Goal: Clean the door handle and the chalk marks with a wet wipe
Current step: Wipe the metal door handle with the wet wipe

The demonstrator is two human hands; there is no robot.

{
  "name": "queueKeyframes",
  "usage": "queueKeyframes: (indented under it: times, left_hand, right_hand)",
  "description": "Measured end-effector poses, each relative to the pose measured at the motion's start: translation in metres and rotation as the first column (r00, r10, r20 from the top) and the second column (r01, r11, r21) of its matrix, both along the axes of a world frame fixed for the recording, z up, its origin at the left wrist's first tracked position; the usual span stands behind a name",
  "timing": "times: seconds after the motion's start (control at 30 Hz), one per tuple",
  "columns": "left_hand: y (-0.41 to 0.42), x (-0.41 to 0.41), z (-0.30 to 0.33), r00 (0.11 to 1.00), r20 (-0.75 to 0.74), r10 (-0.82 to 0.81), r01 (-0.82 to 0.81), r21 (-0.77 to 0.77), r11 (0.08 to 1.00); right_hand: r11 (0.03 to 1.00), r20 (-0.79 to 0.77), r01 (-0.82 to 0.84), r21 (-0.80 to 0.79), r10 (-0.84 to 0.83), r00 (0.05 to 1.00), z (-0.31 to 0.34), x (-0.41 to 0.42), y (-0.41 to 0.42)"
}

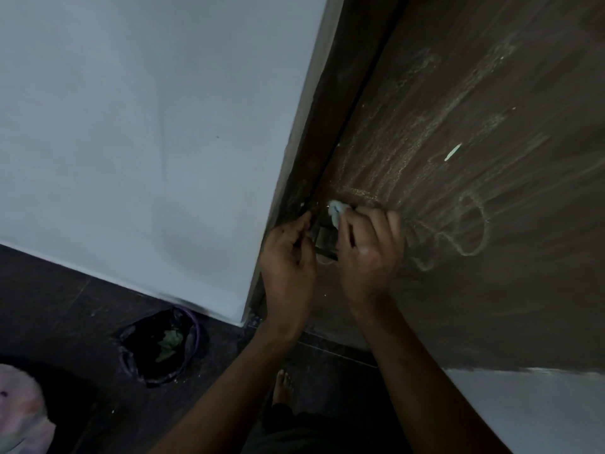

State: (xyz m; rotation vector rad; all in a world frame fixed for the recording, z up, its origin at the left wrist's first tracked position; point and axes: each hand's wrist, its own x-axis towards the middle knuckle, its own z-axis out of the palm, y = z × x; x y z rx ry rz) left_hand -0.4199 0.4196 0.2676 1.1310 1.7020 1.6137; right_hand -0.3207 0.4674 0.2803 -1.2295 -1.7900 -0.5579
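No brand or legible writing shows; the chalk marks (471, 224) on the brown door (491, 306) are loops and scribbles, faint streaks spreading up the right half of the frame. One bin (160, 347) sits at lower left on the dark floor (65, 316), lined with a black bag and holding crumpled greenish scraps. Two hands meet at the frame's centre. The right hand (368, 253) is curled shut on one white wipe (337, 212), pressing it to the top of the handle (324, 240) — a dark metal piece at the door's edge. The left hand (289, 257) pinches the handle's left side, fingers together. One bare foot (283, 386) shows below, and a pale bundle (19, 414) lies at bottom left.
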Motion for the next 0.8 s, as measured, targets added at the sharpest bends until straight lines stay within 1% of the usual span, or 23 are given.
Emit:
queueKeyframes:
  times: [0.1,0.17,0.27,0.4,0.5,0.6,0.67,0.7,0.73,0.8]
  left_hand:
    - [0.003,0.004,0.005,0.997,-0.075,-0.005,0.008,0.033,0.999]
    - [0.004,0.006,0.006,0.995,-0.096,-0.020,0.024,0.040,0.999]
    - [0.005,0.005,0.003,0.996,-0.083,-0.020,0.022,0.016,1.000]
    - [0.004,0.006,-0.003,0.997,-0.081,-0.019,0.017,-0.021,1.000]
    - [0.004,0.008,-0.006,0.997,-0.066,-0.029,0.028,-0.015,0.999]
    - [0.004,0.008,-0.008,0.999,-0.025,-0.037,0.036,-0.022,0.999]
    - [0.004,0.008,-0.011,0.999,0.002,-0.038,0.038,-0.032,0.999]
    - [0.004,0.008,-0.012,0.999,0.003,-0.037,0.037,-0.033,0.999]
    - [0.003,0.008,-0.013,0.999,-0.006,-0.034,0.034,-0.032,0.999]
    - [0.003,0.007,-0.014,0.999,-0.034,-0.023,0.022,-0.032,0.999]
  right_hand:
    - [0.999,0.016,-0.022,-0.033,0.022,1.000,-0.001,-0.008,0.006]
    - [0.999,-0.015,0.002,-0.039,-0.003,1.000,-0.003,-0.004,0.005]
    - [0.995,-0.116,0.056,-0.078,-0.065,0.991,-0.007,0.011,-0.002]
    - [0.970,-0.179,0.066,-0.235,-0.110,0.978,-0.013,0.010,-0.011]
    - [0.968,-0.234,0.057,-0.245,-0.116,0.965,-0.010,0.007,-0.010]
    - [0.951,-0.203,0.069,-0.301,-0.134,0.970,-0.013,0.008,-0.013]
    - [0.917,-0.177,0.073,-0.391,-0.153,0.972,-0.018,0.005,-0.021]
    - [0.903,-0.191,0.070,-0.424,-0.165,0.968,-0.019,0.003,-0.024]
    - [0.900,-0.221,0.063,-0.431,-0.173,0.960,-0.019,0.002,-0.025]
    - [0.922,-0.285,0.059,-0.382,-0.178,0.942,-0.013,-0.001,-0.023]
